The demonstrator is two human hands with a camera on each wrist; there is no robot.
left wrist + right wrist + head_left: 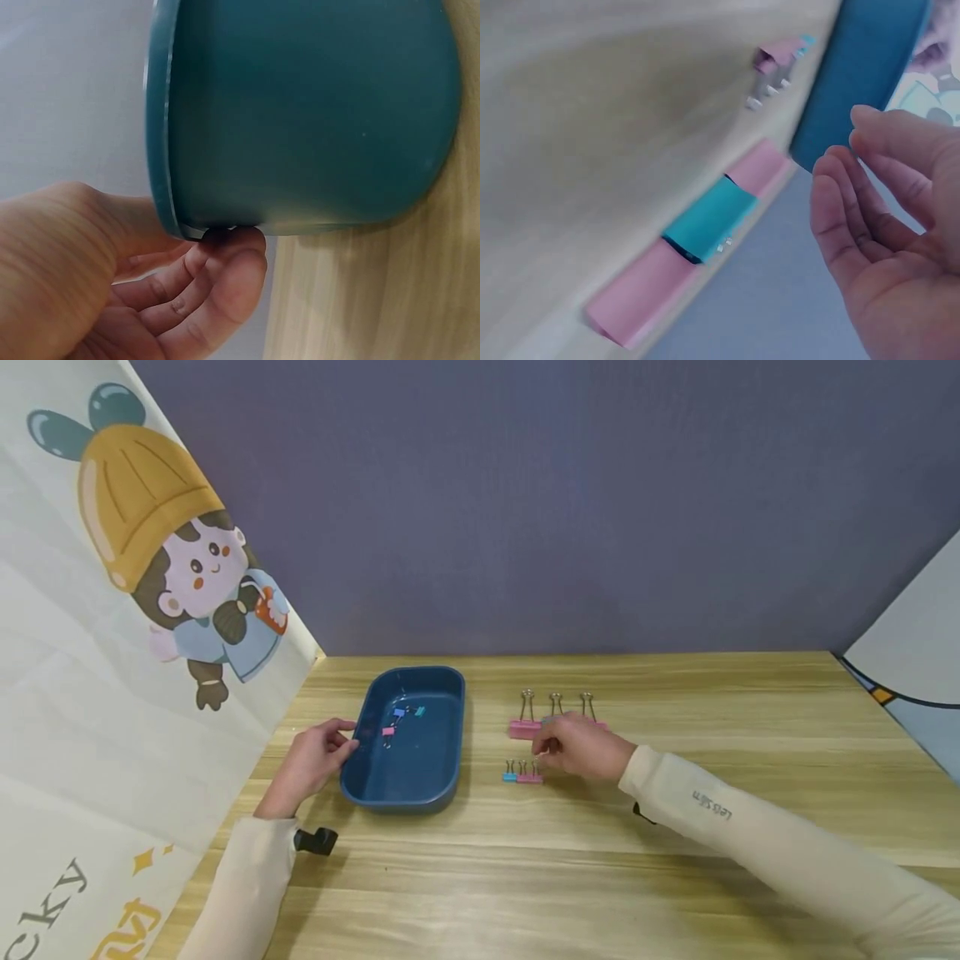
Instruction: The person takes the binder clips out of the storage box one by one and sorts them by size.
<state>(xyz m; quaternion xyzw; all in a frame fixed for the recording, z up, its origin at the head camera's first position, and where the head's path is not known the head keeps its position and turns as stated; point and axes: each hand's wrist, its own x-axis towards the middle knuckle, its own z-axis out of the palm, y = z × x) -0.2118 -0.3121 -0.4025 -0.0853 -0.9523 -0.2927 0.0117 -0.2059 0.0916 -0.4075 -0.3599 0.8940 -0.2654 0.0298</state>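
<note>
My left hand [311, 764] grips the left rim of a blue plastic tub [405, 781], thumb and fingers on the wall in the left wrist view. Small binder clips lie inside: a blue one [399, 712], a teal one [420, 712] and a pink one [388, 732]. Over the table at the right hovers my right hand [588, 747], fingers loosely bent with nothing between them. Large binder clips stand in a row beyond it: a pink one [524, 729], a turquoise one [711, 217] and another pink one [641, 292]. Nearer is a row of small clips, blue [509, 777] and pink [529, 779].
The wood-grain table [525, 885] ends at a dark grey-blue panel [540, 510] at the back. A white cloth with a cartoon figure [202, 560] hangs along the left side. A white printed sheet [915, 618] borders the right edge.
</note>
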